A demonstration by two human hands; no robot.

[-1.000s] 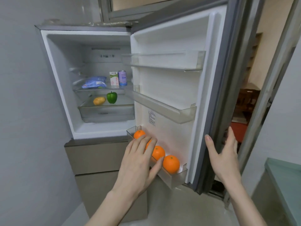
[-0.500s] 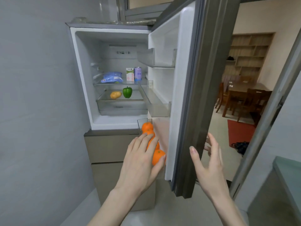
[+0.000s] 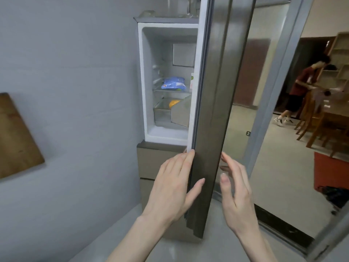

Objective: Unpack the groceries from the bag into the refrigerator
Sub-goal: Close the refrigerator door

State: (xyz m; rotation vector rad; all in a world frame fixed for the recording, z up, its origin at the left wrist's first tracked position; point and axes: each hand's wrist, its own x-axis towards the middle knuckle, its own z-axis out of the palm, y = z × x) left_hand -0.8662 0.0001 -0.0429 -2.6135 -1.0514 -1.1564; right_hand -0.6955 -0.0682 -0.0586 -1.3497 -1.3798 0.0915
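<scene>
The refrigerator [image 3: 149,95] stands against the grey wall with its grey door [image 3: 213,114] swung edge-on toward me, leaving a narrow gap. Through the gap I see a blue packet [image 3: 173,83] on the glass shelf, a sliver of a white carton [image 3: 192,82] beside it, and a yellow fruit [image 3: 174,103] in the clear drawer below. My left hand [image 3: 173,186] rests flat with straight fingers on the door's inner edge. My right hand [image 3: 236,190] is open beside the door's outer face, fingers straight. The oranges and the bag are hidden.
Closed beige drawers [image 3: 160,163] sit below the fridge compartment. A wooden board [image 3: 17,137] hangs on the left wall. Through the doorway on the right a person [image 3: 300,87] stands by a wooden table and chairs [image 3: 324,118], with a red rug [image 3: 332,173] on the floor.
The fridge door has swung from wide open toward shut, hiding the oranges, green pepper and can. Both hands followed the door's lower edge, and my view turned left.
</scene>
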